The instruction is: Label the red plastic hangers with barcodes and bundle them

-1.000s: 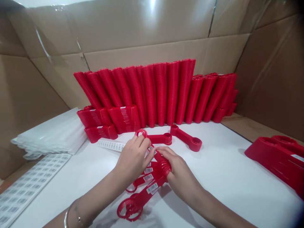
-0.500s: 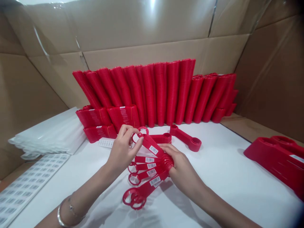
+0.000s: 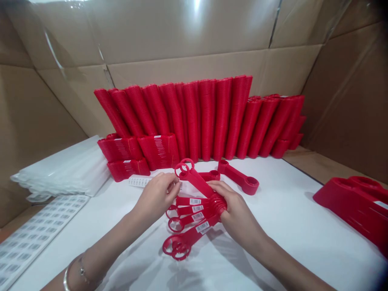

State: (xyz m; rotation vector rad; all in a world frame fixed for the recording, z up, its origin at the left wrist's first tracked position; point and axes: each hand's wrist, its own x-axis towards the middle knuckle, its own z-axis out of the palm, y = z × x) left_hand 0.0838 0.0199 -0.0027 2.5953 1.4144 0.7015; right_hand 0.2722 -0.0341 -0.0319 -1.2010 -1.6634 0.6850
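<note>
My right hand [image 3: 239, 210] grips the stacked ends of several red plastic pieces with ring-shaped ends [image 3: 194, 228], which spread out like a fan toward the left. White barcode labels [image 3: 197, 216] show on the lower pieces. An upper piece [image 3: 198, 182] of the fan shows no label from here. My left hand [image 3: 159, 192] is closed in a pinch beside the upper rings; what its fingertips hold, if anything, cannot be made out. Behind it lies a small label sheet [image 3: 138, 180], partly hidden by the hand.
Tall stacks of red pieces [image 3: 206, 121] stand along the cardboard wall [image 3: 212, 60]. Loose red pieces [image 3: 238, 176] lie before them, and a larger red bundle [image 3: 348, 206] sits at right. Clear plastic bags [image 3: 66, 165] and barcode sheets [image 3: 39, 234] are at left.
My left hand has drawn slightly down from the upper ring, its fingers closing together. The barcode on the upper piece no longer shows. My right hand still grips the fan.
</note>
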